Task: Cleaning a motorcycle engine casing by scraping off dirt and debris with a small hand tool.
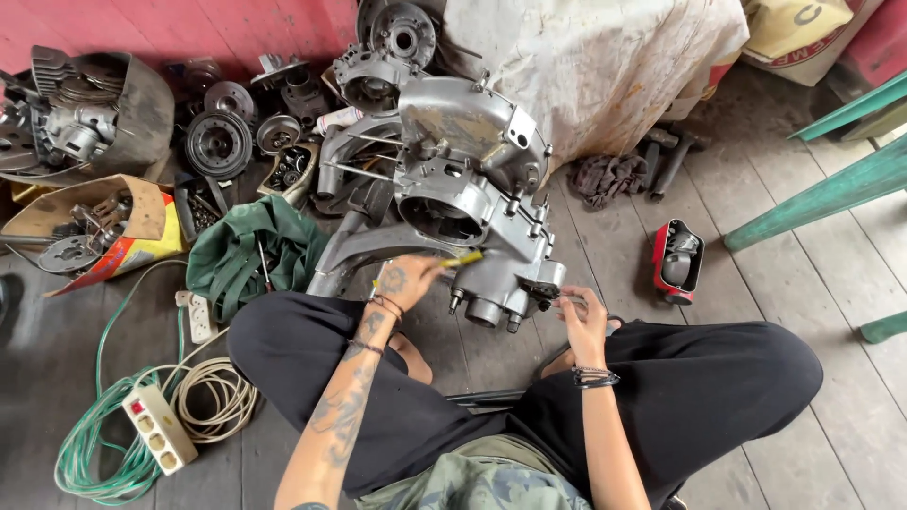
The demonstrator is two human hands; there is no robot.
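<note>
Currently: bare silver cast-metal engine casing (pixel 463 189) stands on the plank floor (pixel 803 274) just past the crossed legs | left hand (pixel 406 280), fingers closed on a yellow-handled tool (pixel 460 258) tipped toward the casing's lower edge | right hand (pixel 584 316), fingertips pinched on a small dark fitting (pixel 543 293) at the lower right corner | advice: keep the tool square, brace the fitting steady.

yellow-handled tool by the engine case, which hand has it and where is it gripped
The left hand holds the yellow-handled tool by its handle end, tip toward the engine case. The right hand pinches a small dark part at the case's edge.
</note>
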